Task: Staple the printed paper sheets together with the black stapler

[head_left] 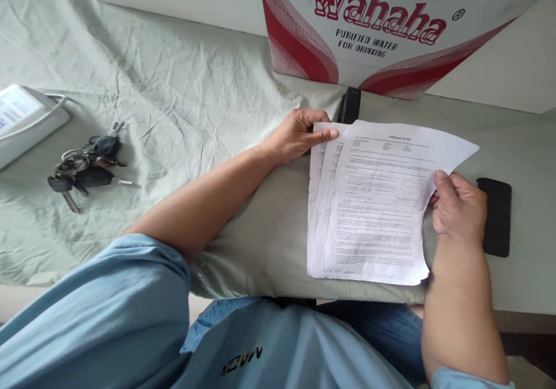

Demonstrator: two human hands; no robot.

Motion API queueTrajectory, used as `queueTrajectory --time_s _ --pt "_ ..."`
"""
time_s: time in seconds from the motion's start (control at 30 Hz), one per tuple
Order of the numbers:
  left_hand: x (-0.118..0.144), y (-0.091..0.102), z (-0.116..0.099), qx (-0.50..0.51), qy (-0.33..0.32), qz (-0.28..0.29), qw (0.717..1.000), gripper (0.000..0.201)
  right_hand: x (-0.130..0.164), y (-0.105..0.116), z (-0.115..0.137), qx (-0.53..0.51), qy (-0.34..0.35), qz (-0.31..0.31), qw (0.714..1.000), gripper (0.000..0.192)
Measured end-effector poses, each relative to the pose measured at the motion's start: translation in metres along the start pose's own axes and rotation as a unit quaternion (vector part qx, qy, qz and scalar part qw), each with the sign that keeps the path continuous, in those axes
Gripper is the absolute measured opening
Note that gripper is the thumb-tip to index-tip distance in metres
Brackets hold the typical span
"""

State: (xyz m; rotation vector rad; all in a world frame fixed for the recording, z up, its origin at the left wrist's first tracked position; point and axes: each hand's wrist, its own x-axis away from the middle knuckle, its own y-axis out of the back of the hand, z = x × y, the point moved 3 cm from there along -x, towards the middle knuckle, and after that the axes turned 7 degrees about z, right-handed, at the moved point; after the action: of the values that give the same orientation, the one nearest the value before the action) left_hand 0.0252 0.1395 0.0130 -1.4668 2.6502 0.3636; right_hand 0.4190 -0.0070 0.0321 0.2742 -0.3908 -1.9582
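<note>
Several printed sheets of paper (376, 204) are held up over the near edge of the cloth-covered table, fanned out a little at their left side. My left hand (302, 135) pinches their upper left corner, thumb on top and fingers behind. At the right edge, my right hand (458, 206) grips the sheets with its thumb in front; its other fingers are partly hidden. The top sheet carries a heading and dense small print, and its upper right corner sticks out past my right hand.
A black phone (497, 217) lies just right of my right hand. Behind the papers are a small black object (350, 105) and a big Wahaha water carton (304, 36). At left, a bunch of keys (89, 166) and a white device with a cable (30, 120) rest on the wrinkled cloth (195, 88).
</note>
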Motion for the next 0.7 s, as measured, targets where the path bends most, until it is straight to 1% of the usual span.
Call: queueTrajectory --time_s 0.07,0.13,0.27,0.37,0.5,0.57,0.7 --pt "0.000 0.000 0.001 0.007 -0.008 0.002 1.000 0.083 0.001 -0.005 0.000 -0.040 0.000 -0.011 0.999 0.060" --pt "0.000 -0.001 0.000 0.009 -0.014 0.000 1.000 0.085 0.002 -0.009 0.001 -0.078 0.008 -0.029 0.996 0.053" --pt "0.002 -0.003 -0.006 0.011 0.010 -0.004 1.000 0.089 0.000 -0.006 0.000 -0.084 0.025 -0.064 0.994 0.044" --pt "0.003 -0.006 -0.011 0.007 0.031 0.007 0.999 0.089 -0.002 -0.003 0.000 -0.071 0.032 -0.080 0.994 0.044" --pt "0.003 -0.007 -0.014 -0.002 0.020 0.016 1.000 0.088 0.000 -0.005 0.001 -0.053 0.041 -0.085 0.994 0.049" --pt "0.003 -0.006 -0.014 -0.006 0.021 0.021 1.000 0.087 0.001 -0.007 0.002 -0.043 0.045 -0.085 0.994 0.048" --pt "0.004 -0.005 -0.014 -0.015 0.044 0.034 0.998 0.079 0.001 -0.009 0.004 -0.032 0.053 -0.085 0.994 0.043"
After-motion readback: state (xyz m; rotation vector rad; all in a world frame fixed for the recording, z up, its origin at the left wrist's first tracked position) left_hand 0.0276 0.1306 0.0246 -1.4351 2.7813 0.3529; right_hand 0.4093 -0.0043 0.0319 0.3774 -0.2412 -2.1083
